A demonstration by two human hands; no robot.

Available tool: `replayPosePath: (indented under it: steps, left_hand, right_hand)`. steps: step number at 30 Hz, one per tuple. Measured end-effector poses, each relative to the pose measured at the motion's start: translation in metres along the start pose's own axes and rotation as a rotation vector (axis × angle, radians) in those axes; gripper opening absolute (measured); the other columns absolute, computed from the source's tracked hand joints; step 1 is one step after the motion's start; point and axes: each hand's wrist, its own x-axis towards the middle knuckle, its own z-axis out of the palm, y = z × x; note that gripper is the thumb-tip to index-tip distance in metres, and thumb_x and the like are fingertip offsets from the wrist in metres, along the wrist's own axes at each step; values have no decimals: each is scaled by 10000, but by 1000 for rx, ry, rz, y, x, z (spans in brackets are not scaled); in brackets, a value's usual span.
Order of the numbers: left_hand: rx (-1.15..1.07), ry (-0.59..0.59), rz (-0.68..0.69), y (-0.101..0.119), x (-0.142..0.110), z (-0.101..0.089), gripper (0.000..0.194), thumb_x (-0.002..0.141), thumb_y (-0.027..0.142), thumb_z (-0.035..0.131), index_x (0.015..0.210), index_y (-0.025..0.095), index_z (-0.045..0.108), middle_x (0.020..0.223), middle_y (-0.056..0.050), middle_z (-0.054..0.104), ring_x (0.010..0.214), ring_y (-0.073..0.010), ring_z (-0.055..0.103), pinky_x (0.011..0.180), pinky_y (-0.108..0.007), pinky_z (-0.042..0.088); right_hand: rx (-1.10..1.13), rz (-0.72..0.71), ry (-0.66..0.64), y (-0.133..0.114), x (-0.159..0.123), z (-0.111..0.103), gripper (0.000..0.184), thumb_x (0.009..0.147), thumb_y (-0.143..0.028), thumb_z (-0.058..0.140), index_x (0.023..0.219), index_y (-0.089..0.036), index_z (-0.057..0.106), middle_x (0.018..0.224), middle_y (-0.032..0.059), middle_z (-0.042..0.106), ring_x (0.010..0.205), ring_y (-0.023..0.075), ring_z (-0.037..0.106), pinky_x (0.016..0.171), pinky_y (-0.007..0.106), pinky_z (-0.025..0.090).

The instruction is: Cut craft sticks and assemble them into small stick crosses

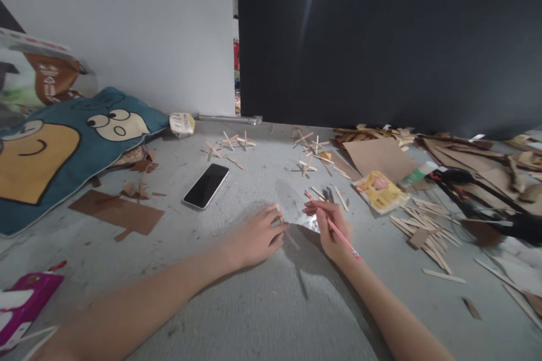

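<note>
My right hand (334, 228) is closed around a pink pencil (340, 232), which slants from beyond the fingertips back across the hand toward the wrist. Beside it, my left hand (261, 237) rests low over the grey table with bent fingers drawn together. A small tan bit shows at those fingertips, too blurred to name. Under the right fingers lies a shiny, bright patch (312, 221) that I cannot identify. Just past that hand are several loose wooden craft sticks (340, 198) and a small dark object (328, 194).
A phone (206, 186) lies left of my hands, near a brown cardboard piece (118, 211) and a blue cushion (97, 141). Glued stick shapes (313, 146) stand farther back. At right are a yellow packet (380, 192), a glue stick (419, 174) and a craft-stick pile (427, 231).
</note>
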Motion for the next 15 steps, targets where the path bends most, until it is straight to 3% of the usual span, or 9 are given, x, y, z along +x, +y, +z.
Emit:
replayPosePath:
  steps: [4, 7, 12, 15]
  left_hand:
    - [-151, 33, -64, -9, 2, 4, 172, 1004, 259, 616, 1040, 257, 784, 1330, -83, 681, 1384, -248, 554, 1132, -446, 481]
    - [-229, 63, -119, -14, 5, 5, 107, 931, 227, 724, 1021, 256, 775, 1302, -70, 712, 1300, -242, 618, 1111, -442, 491]
    - [-331, 134, -213, -14, 7, 5, 463, 846, 167, 793, 1273, 254, 634, 1379, -99, 673, 1307, -246, 622, 1105, -440, 501]
    - [-292, 152, -253, -13, 7, 4, 531, 804, 141, 803, 1279, 258, 597, 1431, -118, 639, 1372, -283, 582, 1124, -482, 483]
  right_hand:
    - [-36, -27, -71, -2, 3, -5, 212, 1070, -402, 471, 1108, -261, 624, 998, 64, 763, 846, 210, 768, 763, 383, 631]
    - [-71, -83, -204, -9, 6, -9, 229, 1074, -382, 461, 1059, -259, 654, 916, 47, 759, 790, 192, 759, 721, 321, 619]
    - [-98, -210, -340, -24, 7, -8, 329, 1084, -278, 396, 1352, -251, 585, 1057, 91, 758, 902, 195, 756, 810, 322, 614]
    - [12, -173, -366, -26, 7, -2, 351, 1088, -279, 374, 1361, -252, 592, 1076, 96, 747, 905, 196, 747, 804, 333, 617]
